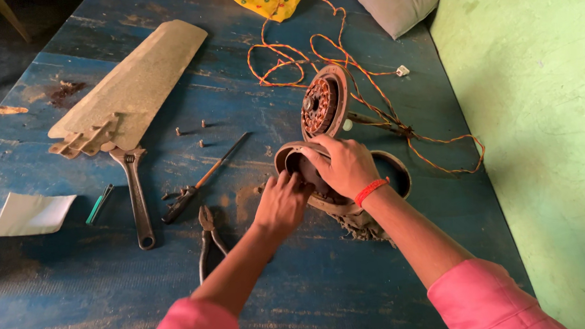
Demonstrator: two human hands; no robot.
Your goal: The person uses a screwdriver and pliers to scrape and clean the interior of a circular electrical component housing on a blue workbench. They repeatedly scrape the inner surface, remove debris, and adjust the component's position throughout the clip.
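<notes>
Head view, from the left edge: a folded pale paper sheet [32,213] lies on the worn blue wooden surface [59,287], with a small green marker-like stick [99,204] just beside it. Above them rest tan fan blades [130,87], stacked flat with their bracket ends together, so they stay out of the working area. A steel adjustable wrench [136,197] lies with its head touching the brackets. To its right, a thin dark-handled screwdriver [203,180], a few loose small bolts [189,131] and black-handled pliers [208,237] lie near the hands, within easy reach.

The left hand [282,203] has its fingers curled into the open side of the round grey metal fan motor housing [307,174], fingertips on the inner parts; its grip is partly closed. The right hand [347,167], with a red wrist band, wraps over the housing's top rim, closed on it to steady it tilted towards the person. Behind stands the copper-wound stator disc [322,103], upright on edge, trailing twisted orange cable [369,75] across the surface.
</notes>
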